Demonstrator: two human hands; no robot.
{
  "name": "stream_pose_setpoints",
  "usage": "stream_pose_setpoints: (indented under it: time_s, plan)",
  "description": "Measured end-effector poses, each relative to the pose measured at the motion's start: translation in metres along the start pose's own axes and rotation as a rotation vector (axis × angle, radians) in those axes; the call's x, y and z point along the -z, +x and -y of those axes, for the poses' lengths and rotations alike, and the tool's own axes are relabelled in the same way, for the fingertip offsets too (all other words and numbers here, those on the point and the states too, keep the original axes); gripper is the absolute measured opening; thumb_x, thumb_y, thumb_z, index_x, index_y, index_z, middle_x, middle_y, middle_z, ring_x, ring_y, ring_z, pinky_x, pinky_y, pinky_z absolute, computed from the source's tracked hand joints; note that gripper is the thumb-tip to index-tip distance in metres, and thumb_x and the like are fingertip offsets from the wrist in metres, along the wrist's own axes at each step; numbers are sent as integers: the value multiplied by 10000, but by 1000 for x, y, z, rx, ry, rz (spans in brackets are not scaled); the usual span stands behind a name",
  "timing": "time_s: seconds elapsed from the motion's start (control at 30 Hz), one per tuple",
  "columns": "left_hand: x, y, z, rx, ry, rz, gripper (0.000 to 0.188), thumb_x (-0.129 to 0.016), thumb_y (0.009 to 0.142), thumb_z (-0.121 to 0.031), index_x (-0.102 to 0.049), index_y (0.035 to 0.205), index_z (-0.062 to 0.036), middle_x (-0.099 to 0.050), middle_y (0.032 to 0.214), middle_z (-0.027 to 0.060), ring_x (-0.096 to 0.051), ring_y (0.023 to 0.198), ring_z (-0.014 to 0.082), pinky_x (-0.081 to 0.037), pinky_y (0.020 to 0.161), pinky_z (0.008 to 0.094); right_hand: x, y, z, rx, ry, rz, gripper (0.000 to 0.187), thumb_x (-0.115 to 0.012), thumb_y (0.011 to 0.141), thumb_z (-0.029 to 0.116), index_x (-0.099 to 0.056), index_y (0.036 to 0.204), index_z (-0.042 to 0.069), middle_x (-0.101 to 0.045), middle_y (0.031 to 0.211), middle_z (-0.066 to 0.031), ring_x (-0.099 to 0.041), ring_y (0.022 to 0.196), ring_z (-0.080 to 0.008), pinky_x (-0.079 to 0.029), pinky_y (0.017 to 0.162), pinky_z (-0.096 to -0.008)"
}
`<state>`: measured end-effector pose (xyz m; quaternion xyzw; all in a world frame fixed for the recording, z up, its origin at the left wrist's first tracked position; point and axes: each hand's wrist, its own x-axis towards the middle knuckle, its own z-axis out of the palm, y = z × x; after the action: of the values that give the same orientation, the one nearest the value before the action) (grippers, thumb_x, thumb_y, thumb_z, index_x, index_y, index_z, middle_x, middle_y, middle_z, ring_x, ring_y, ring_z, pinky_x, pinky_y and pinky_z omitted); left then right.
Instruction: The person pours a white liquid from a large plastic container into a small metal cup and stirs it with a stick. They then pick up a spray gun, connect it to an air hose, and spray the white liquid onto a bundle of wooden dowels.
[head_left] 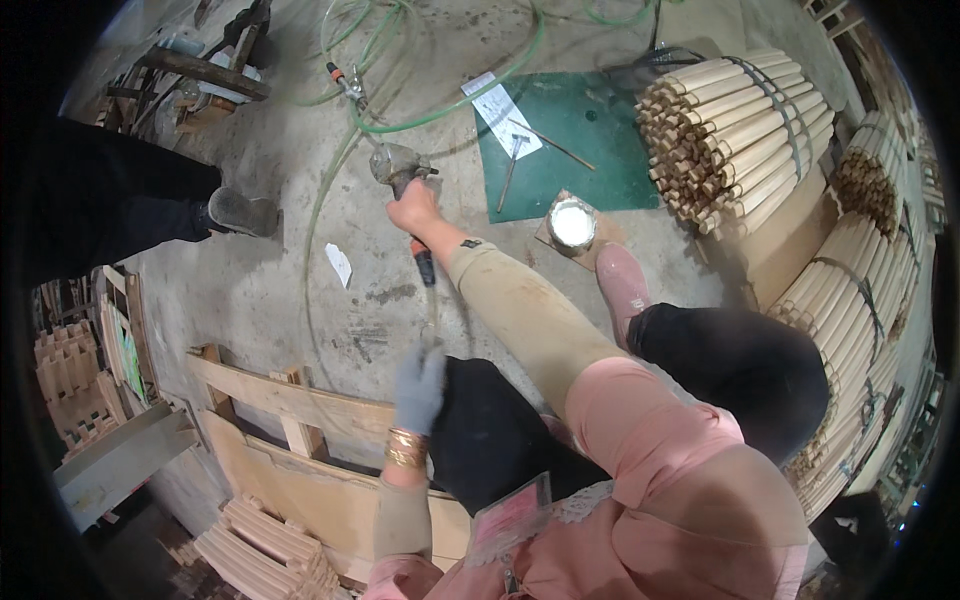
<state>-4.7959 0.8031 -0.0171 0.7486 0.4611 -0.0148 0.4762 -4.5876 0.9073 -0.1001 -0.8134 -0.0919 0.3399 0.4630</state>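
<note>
My bare right hand (414,208) grips the handle of a pistol-shaped air tool (398,163) with a rounded grey metal body. Below the fist hangs its orange and black hose coupler (422,262), from which a pale hose runs down. My left hand (418,388), in a grey glove, is beside my left knee, close to that hose; its fingers are blurred, so whether they hold it is unclear. Near my right shoe stands an open tin of white stuff (573,223) on a piece of cardboard (606,232).
Thin rods (508,172) and a paper sheet (492,101) lie on a green mat (610,130). Strapped bundles of wooden sticks (740,130) line the right. Green hose (470,117) loops across the floor. Another person's shoe (242,213) is at left, above a wooden frame (290,397).
</note>
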Motion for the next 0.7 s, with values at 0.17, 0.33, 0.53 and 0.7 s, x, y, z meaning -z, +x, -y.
stream_pose_setpoints:
  time_s: [0.17, 0.33, 0.53, 0.7]
  plan:
    - [57, 38, 63, -103, 424, -82, 289, -503, 840, -285, -575, 977, -40, -598, 900, 182, -568, 812, 352, -443, 670, 411, 31, 25, -21, 179, -237, 241, 315, -602, 686, 280, -638, 829, 2, -616, 873, -203, -588, 865, -336, -463, 784, -390]
    - [59, 34, 97, 49, 667, 35, 275, -517, 819, -288, -575, 963, -61, -573, 889, 201, -552, 838, 346, -434, 694, 431, 149, 80, -90, 279, -548, -307, 232, -622, 689, 162, -611, 871, 19, -576, 908, -195, -552, 891, -338, -457, 774, -399]
    - [31, 71, 87, -197, 789, 50, 270, -553, 789, -280, -584, 939, -58, -592, 873, 162, -569, 818, 323, -446, 712, 393, 206, 108, -149, 370, -927, -389, 265, -626, 719, 190, -566, 927, 38, -536, 953, -170, -501, 933, -348, -447, 768, -425]
    - [-35, 130, 3, -343, 483, 105, 299, -506, 793, -304, -588, 937, -56, -600, 880, 158, -560, 863, 327, -439, 753, 393, 221, 104, -140, 274, -934, -86, 201, -507, 739, 74, -584, 921, 37, -574, 977, -208, -542, 937, -343, -437, 806, -402]
